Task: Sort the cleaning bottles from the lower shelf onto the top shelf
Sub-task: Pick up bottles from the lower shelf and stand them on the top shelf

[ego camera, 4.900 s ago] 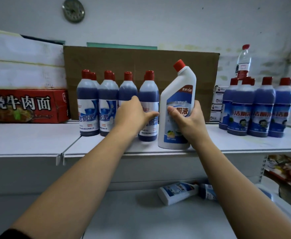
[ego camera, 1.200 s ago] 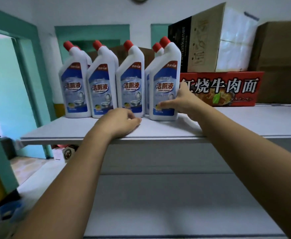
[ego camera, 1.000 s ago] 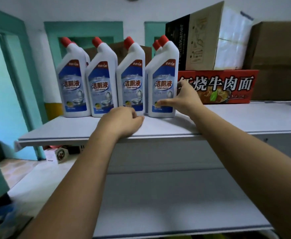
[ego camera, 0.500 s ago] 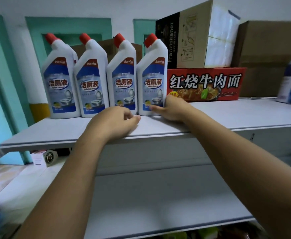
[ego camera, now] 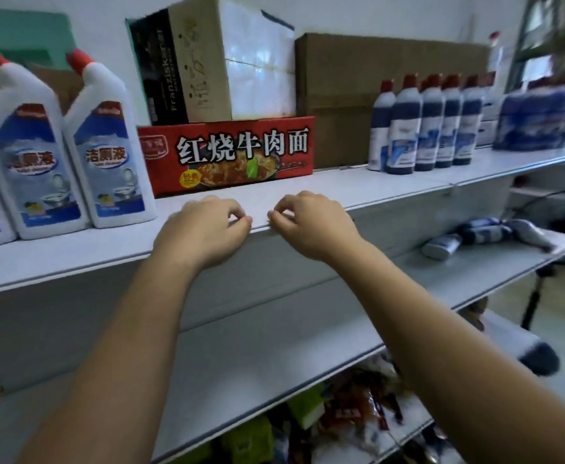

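Observation:
White toilet-cleaner bottles with red caps (ego camera: 107, 145) stand upright in a row at the left of the top shelf (ego camera: 374, 185). Dark blue bottles with red caps (ego camera: 428, 125) stand grouped further right on it. On the lower shelf (ego camera: 257, 346), far right, a white bottle (ego camera: 441, 244) and a dark blue one (ego camera: 488, 229) lie on their sides. My left hand (ego camera: 204, 229) and my right hand (ego camera: 314, 224) sit side by side at the top shelf's front edge, fingers curled, holding nothing, to the right of the white bottles.
A red noodle carton (ego camera: 227, 152) stands on the top shelf right behind my hands, with a cardboard box (ego camera: 214, 61) on it and a brown carton (ego camera: 374, 78) beside. More blue bottles (ego camera: 539, 118) sit far right. Snack packets (ego camera: 358, 413) fill the shelf below.
My right hand has let go of the rightmost white bottle and drawn back to the shelf edge. My left hand slid right along the edge. The view has swung right.

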`<action>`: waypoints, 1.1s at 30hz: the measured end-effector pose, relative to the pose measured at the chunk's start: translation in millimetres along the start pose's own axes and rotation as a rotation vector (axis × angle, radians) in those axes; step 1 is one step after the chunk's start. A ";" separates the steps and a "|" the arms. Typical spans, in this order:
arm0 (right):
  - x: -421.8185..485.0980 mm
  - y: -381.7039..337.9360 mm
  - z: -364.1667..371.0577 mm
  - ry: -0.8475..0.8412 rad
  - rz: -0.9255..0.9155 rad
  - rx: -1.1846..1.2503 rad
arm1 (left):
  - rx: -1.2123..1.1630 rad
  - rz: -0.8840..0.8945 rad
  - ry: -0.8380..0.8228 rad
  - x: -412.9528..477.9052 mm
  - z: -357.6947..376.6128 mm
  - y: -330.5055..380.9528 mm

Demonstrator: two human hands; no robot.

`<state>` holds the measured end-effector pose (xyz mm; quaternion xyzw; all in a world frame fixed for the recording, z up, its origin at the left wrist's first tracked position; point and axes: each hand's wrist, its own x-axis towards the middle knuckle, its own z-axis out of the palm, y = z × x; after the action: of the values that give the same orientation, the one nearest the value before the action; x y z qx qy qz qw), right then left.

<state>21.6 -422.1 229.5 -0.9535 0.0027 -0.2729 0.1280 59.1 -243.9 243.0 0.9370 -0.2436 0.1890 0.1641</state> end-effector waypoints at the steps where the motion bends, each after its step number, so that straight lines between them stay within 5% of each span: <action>1: -9.8 25.0 -8.1 0.051 0.035 -0.011 | -0.011 0.027 -0.004 7.2 9.5 20.1; 11: -130.2 271.7 -93.3 0.167 0.376 -0.031 | -0.419 0.376 -0.004 23.6 133.1 254.0; 22: -206.9 470.3 -123.1 0.100 0.581 -0.097 | -0.455 0.297 -0.194 53.8 278.5 409.5; 33: -138.3 649.1 -85.8 -0.032 0.618 -0.091 | -0.495 0.147 -0.313 181.4 419.9 477.1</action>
<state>-98.7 -1060.4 68.5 -0.9164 0.3026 -0.2058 0.1620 73.8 -878.0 57.3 0.8661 -0.3719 -0.0112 0.3338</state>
